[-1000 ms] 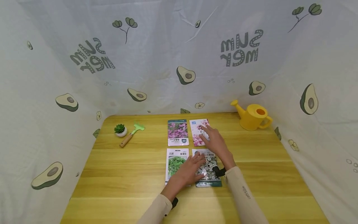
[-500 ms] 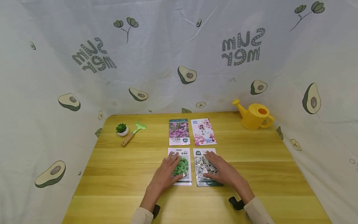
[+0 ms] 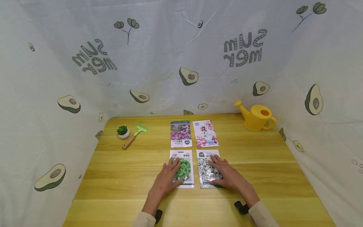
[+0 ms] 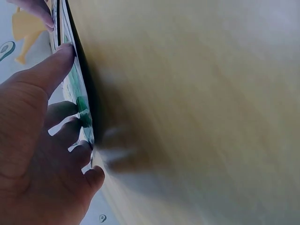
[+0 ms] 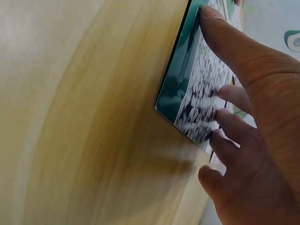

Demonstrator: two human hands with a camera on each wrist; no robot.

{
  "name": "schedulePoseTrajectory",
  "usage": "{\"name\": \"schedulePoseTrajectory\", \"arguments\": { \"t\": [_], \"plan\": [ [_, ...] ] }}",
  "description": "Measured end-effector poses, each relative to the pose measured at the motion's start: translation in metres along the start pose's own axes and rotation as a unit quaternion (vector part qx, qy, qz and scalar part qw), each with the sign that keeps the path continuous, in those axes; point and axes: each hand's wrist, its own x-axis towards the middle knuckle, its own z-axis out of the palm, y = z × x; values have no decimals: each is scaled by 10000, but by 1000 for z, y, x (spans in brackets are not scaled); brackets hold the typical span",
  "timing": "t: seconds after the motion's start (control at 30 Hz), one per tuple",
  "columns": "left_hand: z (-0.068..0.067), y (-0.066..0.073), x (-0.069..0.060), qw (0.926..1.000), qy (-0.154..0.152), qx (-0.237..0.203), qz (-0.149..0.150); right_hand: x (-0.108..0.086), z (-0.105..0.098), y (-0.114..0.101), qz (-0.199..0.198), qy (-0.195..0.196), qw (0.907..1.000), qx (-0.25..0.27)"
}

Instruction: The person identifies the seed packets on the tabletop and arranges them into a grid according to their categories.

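Four seed packets would be several; they lie in two rows on the wooden table. In the head view my left hand (image 3: 164, 181) rests with spread fingers on the green-leaf seed packet (image 3: 185, 170), front left. On the white-flower seed packet (image 3: 204, 168), front right, my right hand (image 3: 231, 176) lies with fingers spread. Behind them are a purple-flower seed packet (image 3: 181, 133) and a pink-blossom seed packet (image 3: 205, 134), untouched. The left wrist view shows my left thumb (image 4: 63, 56) at the packet's near edge. My right thumb (image 5: 215, 23) touches the white-flower packet's green border.
A small potted succulent (image 3: 123, 131) and a green-headed hand rake (image 3: 133, 137) with a wooden handle are at the back left. At the back right stands a yellow watering can (image 3: 256, 119). A printed white cloth (image 3: 158, 56) hangs around the table (image 3: 122, 183).
My left hand has moved left, from between the front packets onto the green-leaf one. My right hand has come nearer, from the pink-blossom packet to the white-flower one. Both barely move in the last half second.
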Motion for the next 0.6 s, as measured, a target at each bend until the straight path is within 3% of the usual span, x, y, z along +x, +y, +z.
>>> {"name": "schedulePoseTrajectory", "arguments": {
  "t": [0.6],
  "plan": [
    [2,9,-1,10000,6,-27,-3,-9,-2,2,-149,125,9996,190]
  ]
}}
